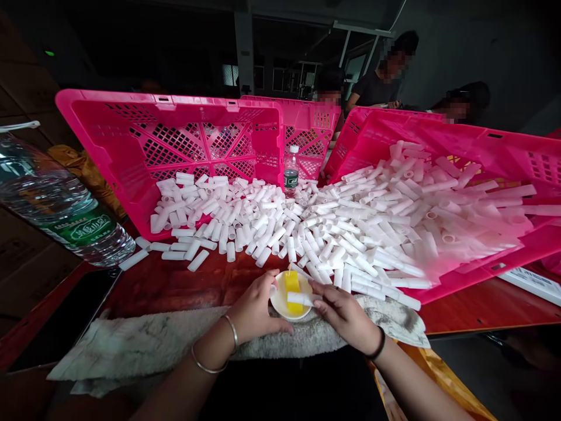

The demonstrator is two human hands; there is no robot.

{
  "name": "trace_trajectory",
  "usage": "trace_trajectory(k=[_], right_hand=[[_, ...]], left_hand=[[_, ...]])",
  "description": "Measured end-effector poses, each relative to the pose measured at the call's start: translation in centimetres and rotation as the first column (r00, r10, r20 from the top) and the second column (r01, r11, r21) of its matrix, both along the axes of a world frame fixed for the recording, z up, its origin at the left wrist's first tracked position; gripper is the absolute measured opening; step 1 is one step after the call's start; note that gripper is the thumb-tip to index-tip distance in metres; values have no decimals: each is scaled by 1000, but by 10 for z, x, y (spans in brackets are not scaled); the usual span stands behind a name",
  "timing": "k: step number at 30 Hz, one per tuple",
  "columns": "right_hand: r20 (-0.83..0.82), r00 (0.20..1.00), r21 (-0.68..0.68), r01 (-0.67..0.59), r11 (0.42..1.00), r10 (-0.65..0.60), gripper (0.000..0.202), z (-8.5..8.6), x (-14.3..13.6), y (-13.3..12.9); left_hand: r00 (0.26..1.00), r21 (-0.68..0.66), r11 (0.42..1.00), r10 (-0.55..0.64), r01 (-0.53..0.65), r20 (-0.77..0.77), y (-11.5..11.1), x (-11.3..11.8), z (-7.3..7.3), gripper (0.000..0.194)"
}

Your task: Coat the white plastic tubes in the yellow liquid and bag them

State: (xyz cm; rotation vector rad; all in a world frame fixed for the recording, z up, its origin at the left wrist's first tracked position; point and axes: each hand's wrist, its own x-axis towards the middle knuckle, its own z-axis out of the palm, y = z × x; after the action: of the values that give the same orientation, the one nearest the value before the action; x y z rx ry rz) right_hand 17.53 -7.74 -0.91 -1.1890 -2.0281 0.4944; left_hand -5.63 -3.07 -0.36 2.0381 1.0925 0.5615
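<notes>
A small white dish [277, 302] with a yellow block [292, 282] in it sits at the table's front edge, on a grey towel [175, 330]. My left hand [259, 305] is at the dish's left side, thumb and fingers apart around its rim; a small white round end shows by its fingertips. From the right, my right hand [340, 310] holds a short white tube [300, 299] between thumb and fingers, its far end over the yellow block. Just beyond the dish lies a large heap of similar white tubes [333, 228].
Pink crates [175, 100] lie tipped at the back left and right [482, 137], tubes spilling out. A small bottle [291, 172] stands among the tubes. At left are a large water bottle [83, 225] and a dark flat panel [65, 321]. Several people are behind the crates.
</notes>
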Motion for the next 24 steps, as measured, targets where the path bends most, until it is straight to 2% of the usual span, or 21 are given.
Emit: trace_trajectory(k=[2, 5, 7, 8, 12, 14, 16, 18, 20, 22, 24], right_hand=[[2, 1000, -13, 8, 1000, -8, 28, 1, 0, 0], [33, 998, 127, -53, 991, 49, 22, 0, 1, 2], [29, 996, 164, -93, 982, 90, 20, -2, 2, 4], [0, 996, 137, -94, 986, 95, 19, -2, 2, 5], [-108, 994, -111, -44, 993, 32, 28, -2, 3, 2], [-69, 997, -84, -43, 996, 37, 24, -2, 2, 0], [-26, 998, 40, -64, 997, 65, 19, -2, 1, 0], [-34, 995, 93, -86, 992, 90, 18, -4, 1, 0], [-96, 991, 9, -93, 996, 93, 20, -5, 0, -1], [-154, 987, -120, -63, 991, 44, 26, -5, 0, -2], [-155, 988, -144, -10, 990, -12, 24, -5, -2, -3]], left_hand=[[1000, 2, 1000, 25, -25, 7, 1, 1, -3, 92], [998, 5, 998, 58, -59, 32, 2, 1, -5, 85], [997, -5, 998, 61, -61, 44, 2, 1, -5, 85], [997, -12, 998, 60, -60, 49, 2, 1, -5, 84], [997, -33, 998, 52, -50, 55, 2, 1, -4, 82], [998, -35, 998, 53, -51, 46, 2, 1, -2, 82], [998, -34, 998, 59, -58, 34, 2, 1, 0, 82], [998, -39, 997, 65, -63, 28, 2, 1, 0, 83], [997, -43, 997, 66, -65, 32, 2, 1, -1, 82], [997, -41, 997, 60, -59, 40, 3, 1, -3, 81], [997, -36, 998, 55, -54, 49, 3, 0, -5, 80]])
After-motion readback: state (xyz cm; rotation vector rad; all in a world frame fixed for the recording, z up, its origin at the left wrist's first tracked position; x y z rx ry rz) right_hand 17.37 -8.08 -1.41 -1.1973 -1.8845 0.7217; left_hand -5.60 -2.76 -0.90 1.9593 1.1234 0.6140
